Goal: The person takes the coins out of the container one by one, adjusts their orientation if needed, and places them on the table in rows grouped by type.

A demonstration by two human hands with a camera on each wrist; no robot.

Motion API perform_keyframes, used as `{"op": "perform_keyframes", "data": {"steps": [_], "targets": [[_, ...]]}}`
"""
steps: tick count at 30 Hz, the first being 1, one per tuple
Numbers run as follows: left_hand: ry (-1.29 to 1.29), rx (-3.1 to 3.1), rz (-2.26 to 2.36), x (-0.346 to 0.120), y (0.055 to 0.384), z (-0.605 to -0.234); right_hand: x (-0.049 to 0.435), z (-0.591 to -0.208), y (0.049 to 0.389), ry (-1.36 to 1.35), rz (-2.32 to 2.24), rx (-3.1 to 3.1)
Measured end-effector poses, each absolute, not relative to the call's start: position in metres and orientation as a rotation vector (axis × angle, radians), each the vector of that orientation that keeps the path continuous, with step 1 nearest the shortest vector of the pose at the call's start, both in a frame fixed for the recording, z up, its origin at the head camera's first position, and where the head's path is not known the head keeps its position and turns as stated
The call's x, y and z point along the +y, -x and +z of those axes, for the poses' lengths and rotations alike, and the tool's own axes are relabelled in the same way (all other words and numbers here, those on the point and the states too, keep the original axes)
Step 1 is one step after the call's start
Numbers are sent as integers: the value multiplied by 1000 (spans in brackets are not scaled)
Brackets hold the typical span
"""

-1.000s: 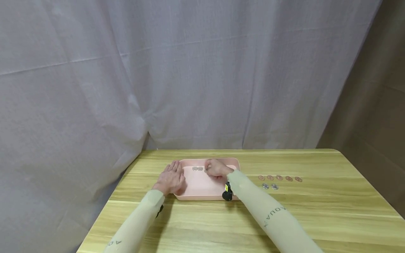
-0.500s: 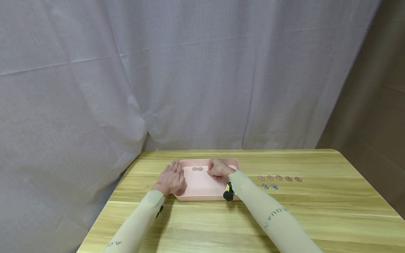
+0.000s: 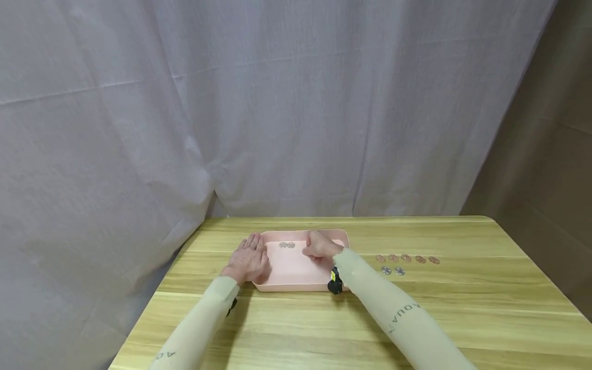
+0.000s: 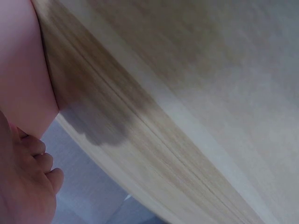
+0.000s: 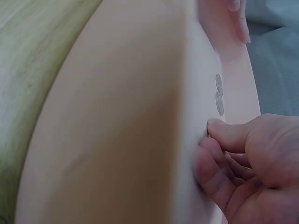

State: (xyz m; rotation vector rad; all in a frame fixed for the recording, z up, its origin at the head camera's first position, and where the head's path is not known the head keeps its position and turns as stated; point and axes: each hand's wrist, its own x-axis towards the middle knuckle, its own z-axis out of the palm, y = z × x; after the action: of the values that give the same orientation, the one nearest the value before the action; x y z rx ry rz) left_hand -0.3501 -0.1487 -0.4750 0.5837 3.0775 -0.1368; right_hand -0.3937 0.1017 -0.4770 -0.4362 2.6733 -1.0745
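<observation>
A shallow pink tray (image 3: 296, 288) lies on the wooden table. Inside, near its back wall, two silver coins (image 3: 287, 245) lie side by side, also visible as coins (image 5: 219, 94) in the right wrist view. My right hand (image 3: 321, 244) reaches into the tray just right of them. In the right wrist view, the thumb and forefinger of that hand (image 5: 252, 163) pinch a coin (image 5: 208, 130), of which only a thin edge shows. With fingers extended, my left hand (image 3: 247, 258) rests against the tray's left wall; the left wrist view catches part of this hand (image 4: 30, 182).
Right of the tray, several copper-coloured coins (image 3: 406, 258) form a row on the table (image 3: 462, 308). Two silver coins (image 3: 393, 271) lie in front of that row. A grey curtain (image 3: 296, 128) hangs behind the table's back edge.
My right hand has shifted slightly right, away from the two coins in the tray. The coin at its fingertips was visible earlier and is now mostly hidden. The left hand stays against the tray.
</observation>
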Motion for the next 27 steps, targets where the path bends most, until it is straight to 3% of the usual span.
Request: {"op": "perform_keyframes", "data": {"steps": [27], "targets": [[-612,3095,-101,-151,353,-478,113,-456,374,523,-1164,2656]]}}
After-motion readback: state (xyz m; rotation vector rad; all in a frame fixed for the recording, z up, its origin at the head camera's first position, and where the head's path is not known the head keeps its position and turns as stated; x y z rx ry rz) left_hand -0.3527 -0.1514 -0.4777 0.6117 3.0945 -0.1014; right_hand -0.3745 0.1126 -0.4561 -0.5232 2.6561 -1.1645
